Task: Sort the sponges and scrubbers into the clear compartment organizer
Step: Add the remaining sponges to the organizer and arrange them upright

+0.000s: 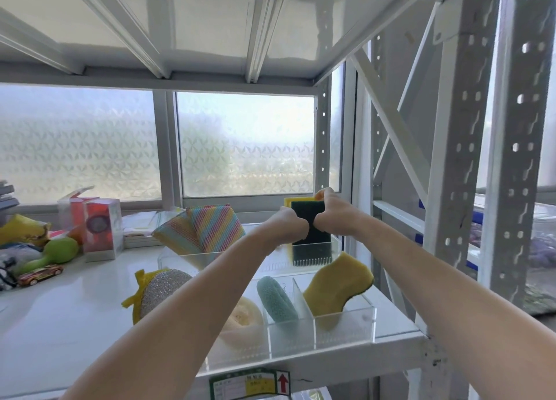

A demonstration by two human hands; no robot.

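Both hands grip a yellow sponge with a dark green scouring face (pixel 307 212), held upright over the back right compartment of the clear organizer (pixel 373 312). My left hand (pixel 290 225) pinches its left edge, my right hand (pixel 332 216) its right edge and top. A wavy yellow sponge (pixel 337 285) stands in the front right compartment, a teal scrubber (pixel 276 300) in the one beside it, and a pale round puff (pixel 243 324) further left. Two rainbow-striped mesh sponges (pixel 207 228) lean in the back left. A silver scrubber with yellow trim (pixel 159 291) lies on the shelf to the left.
The organizer sits on a white metal shelf (pixel 75 309) near its right front edge. At the left are small clear boxes (pixel 100 228), a green plastic toy (pixel 57 253), a toy car (pixel 40 274) and a yellow bag (pixel 21 229). Perforated uprights (pixel 457 189) stand to the right.
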